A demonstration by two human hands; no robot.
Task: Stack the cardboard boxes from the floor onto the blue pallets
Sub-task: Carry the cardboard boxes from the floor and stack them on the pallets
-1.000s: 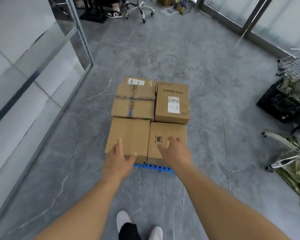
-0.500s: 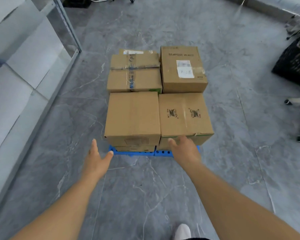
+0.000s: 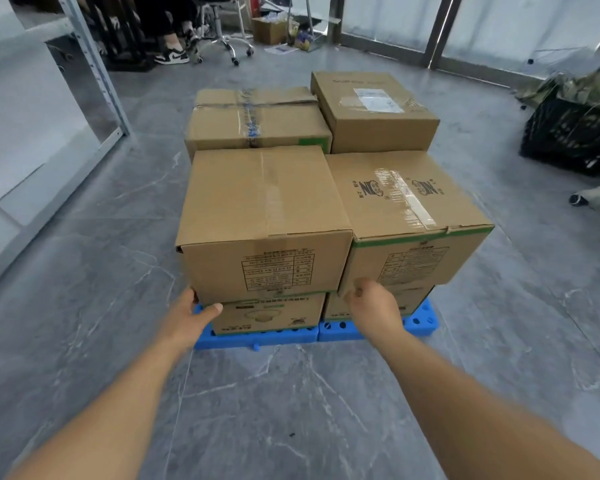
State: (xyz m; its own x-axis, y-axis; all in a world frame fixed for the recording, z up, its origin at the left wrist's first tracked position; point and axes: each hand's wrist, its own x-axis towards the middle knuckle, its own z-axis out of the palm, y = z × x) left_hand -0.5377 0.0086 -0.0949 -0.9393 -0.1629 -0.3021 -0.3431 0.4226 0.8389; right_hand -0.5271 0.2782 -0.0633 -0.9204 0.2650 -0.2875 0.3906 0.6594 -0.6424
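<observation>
Two bare forearms extend forward over the grey marble-patterned floor (image 3: 291,410) toward the stack.

Left hand (image 3: 187,315): fingers straight, thumb spread to the right. The hand meets the lower left corner of the near-left top box (image 3: 262,202), thumb lying along the seam above the lower box (image 3: 267,315). Nothing is enclosed by the fingers.

Right hand (image 3: 371,310): fingers curled at the bottom near-left corner of the near-right top box (image 3: 406,209). Whether the fingertips hook under the box edge cannot be determined.

Blue pallets (image 3: 257,336): two units side by side on the floor, with near edges facing the person. Perforated rims project just beyond the lower boxes.

Near-left top box: long axis runs away from the person; tape seam runs the same way; printed table faces the person. Its right face touches the near-right top box, which is turned slightly clockwise and overhangs the box beneath it on the right.

Far row: a blue-taped box (image 3: 257,123), long axis left to right, stands just behind the near-left box. A labelled box (image 3: 374,109) stands to its right.

Open floor lies on all sides of the pallets. A metal frame post (image 3: 94,67) stands well to the left, and a black crate (image 3: 572,133) well to the right. An office chair base (image 3: 222,43) is beyond.
</observation>
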